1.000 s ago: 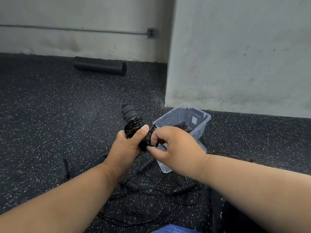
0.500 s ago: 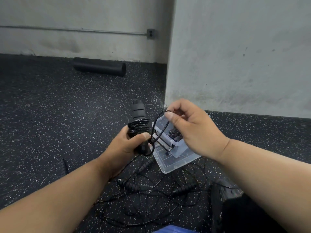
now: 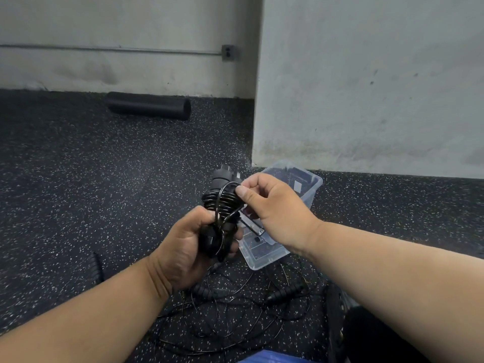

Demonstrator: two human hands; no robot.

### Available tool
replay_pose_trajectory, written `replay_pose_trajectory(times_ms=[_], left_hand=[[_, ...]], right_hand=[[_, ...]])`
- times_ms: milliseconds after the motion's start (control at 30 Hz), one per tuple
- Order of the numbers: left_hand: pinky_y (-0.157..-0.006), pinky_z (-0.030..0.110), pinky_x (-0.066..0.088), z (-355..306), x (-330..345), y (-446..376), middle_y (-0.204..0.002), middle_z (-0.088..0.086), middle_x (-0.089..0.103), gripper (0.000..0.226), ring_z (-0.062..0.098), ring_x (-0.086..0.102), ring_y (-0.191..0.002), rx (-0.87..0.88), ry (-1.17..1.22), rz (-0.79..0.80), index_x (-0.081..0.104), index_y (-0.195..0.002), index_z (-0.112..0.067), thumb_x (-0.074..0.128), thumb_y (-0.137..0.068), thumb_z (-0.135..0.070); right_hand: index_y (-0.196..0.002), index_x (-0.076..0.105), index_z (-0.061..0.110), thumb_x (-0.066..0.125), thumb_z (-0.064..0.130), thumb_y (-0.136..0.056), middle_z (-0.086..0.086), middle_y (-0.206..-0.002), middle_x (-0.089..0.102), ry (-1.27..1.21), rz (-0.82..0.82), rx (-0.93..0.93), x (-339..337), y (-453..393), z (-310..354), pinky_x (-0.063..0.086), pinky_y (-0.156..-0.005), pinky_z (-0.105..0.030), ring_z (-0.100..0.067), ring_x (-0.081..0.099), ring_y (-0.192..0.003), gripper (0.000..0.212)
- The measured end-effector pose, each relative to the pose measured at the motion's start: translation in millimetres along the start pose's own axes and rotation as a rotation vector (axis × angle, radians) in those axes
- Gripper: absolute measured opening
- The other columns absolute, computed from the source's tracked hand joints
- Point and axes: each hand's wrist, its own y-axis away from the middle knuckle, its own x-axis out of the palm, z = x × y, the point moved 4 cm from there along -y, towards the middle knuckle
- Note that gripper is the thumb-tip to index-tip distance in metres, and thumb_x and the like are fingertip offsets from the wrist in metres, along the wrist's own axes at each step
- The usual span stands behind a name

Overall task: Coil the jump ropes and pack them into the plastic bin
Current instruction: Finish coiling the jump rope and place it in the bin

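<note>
Your left hand grips the paired handles above the plastic bin, right hand's fingers pinching the thin cord — light, springy, likely to uncoil — keep tension.

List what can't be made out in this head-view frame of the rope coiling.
- Plastic bin contents: hidden behind the right hand and blurred through the clear walls.
- Jump rope handles: their lower ends are covered by the left hand.
- Loose ropes on the floor: tangled, their count unclear.
- Blue object: cut off by the bottom edge.
</note>
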Motion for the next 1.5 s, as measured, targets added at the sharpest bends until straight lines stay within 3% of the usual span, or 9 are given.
replay_pose_trajectory(times_ms=[167, 367, 533, 767, 967, 1067, 1300, 1400, 1500], left_hand=[[-0.071, 0.035, 0.051, -2, 5, 6, -0.099, 0.016, 0.072, 0.1, 0.023, 0.065, -0.075, -0.049, -0.202, -0.028, 0.06, -0.129, -0.015, 0.086, -0.055, -0.077], [-0.085, 0.046, 0.049, -6, 7, 9, -0.11, 0.013, 0.077, 0.059, 0.026, 0.073, -0.078, -0.094, -0.258, -0.159, 0.061, -0.123, -0.012, 0.089, -0.077, -0.037], [-0.077, 0.041, 0.065, -12, -5, 9, -0.122, 0.021, 0.074, 0.062, 0.034, 0.075, -0.089, -0.13, -0.195, -0.121, 0.059, -0.132, -0.013, 0.079, -0.078, -0.036], [-0.092, 0.048, 0.06, -10, -19, 5, -0.128, 0.021, 0.072, 0.063, 0.041, 0.073, -0.105, -0.123, -0.226, -0.093, 0.062, -0.138, -0.01, 0.068, -0.083, -0.041], [-0.082, 0.048, 0.064, -14, -14, 6, -0.128, 0.026, 0.07, 0.055, 0.046, 0.071, -0.111, -0.029, -0.196, -0.156, 0.055, -0.139, -0.011, 0.075, -0.092, -0.031], [-0.07, 0.035, 0.062, -22, -16, 5, -0.121, 0.017, 0.075, 0.041, 0.026, 0.075, -0.096, 0.1, -0.337, -0.208, 0.057, -0.138, -0.026, 0.065, -0.097, -0.023], [-0.111, 0.009, 0.035, -33, -9, 14, -0.131, -0.046, 0.046, 0.055, -0.029, 0.043, -0.119, 0.309, -0.966, -0.296, 0.021, -0.163, -0.037, 0.041, -0.111, -0.035], [-0.09, 0.002, 0.039, -36, -7, 17, -0.107, -0.048, 0.057, 0.056, -0.026, 0.052, -0.102, 0.351, -1.049, -0.358, 0.007, -0.16, -0.044, 0.035, -0.112, -0.039], [-0.102, 0.031, 0.05, -36, -9, 18, -0.131, -0.018, 0.063, 0.061, -0.001, 0.06, -0.107, 0.385, -1.097, -0.405, 0.008, -0.166, -0.034, 0.031, -0.11, -0.045]], right_hand=[[-0.097, 0.064, 0.012, 0.063, 0.028, -0.105, -0.002, -0.072, 0.044, 0.048, -0.032, -0.011, 3, 0, 1, 0.036, -0.057, -0.028, -0.01, 0.039, -0.059, 0.018], [-0.093, 0.067, 0.019, 0.065, 0.032, -0.103, -0.007, -0.076, 0.051, 0.054, -0.033, -0.008, 6, 1, -4, 0.046, -0.063, -0.043, -0.02, 0.047, -0.067, 0.016], [-0.094, 0.07, 0.017, 0.062, 0.044, -0.102, -0.015, -0.085, 0.066, 0.051, 0.008, -0.011, 2, 3, 1, 0.055, -0.082, -0.058, -0.018, 0.058, -0.075, 0.029], [-0.096, 0.077, 0.022, 0.078, 0.014, -0.092, 0.013, -0.076, 0.07, 0.255, 0.074, -0.149, 4, 9, 9, 0.053, -0.07, -0.019, 0.0, 0.061, -0.07, 0.009], [-0.083, 0.072, 0.026, 0.076, 0.023, -0.093, 0.012, -0.073, 0.067, 0.458, 0.068, -0.256, -3, 9, 14, 0.052, -0.069, -0.024, -0.006, 0.061, -0.071, 0.011], [-0.076, 0.066, 0.025, 0.075, 0.021, -0.093, 0.015, -0.066, 0.06, 0.453, 0.074, -0.231, -3, 9, 9, 0.047, -0.062, -0.02, -0.002, 0.054, -0.062, 0.019], [-0.085, 0.072, 0.021, 0.077, 0.023, -0.095, 0.012, -0.062, 0.058, 0.296, 0.089, -0.117, 0, 6, 1, 0.044, -0.058, -0.024, -0.004, 0.049, -0.056, 0.011], [-0.085, 0.073, 0.021, 0.076, 0.024, -0.095, 0.008, -0.066, 0.059, 0.262, 0.071, -0.094, 2, 6, 1, 0.046, -0.061, -0.027, -0.006, 0.049, -0.058, 0.011], [-0.084, 0.072, 0.02, 0.074, 0.025, -0.096, 0.01, -0.065, 0.059, 0.286, 0.061, -0.06, 4, 6, 1, 0.047, -0.062, -0.031, -0.007, 0.049, -0.059, 0.014]])
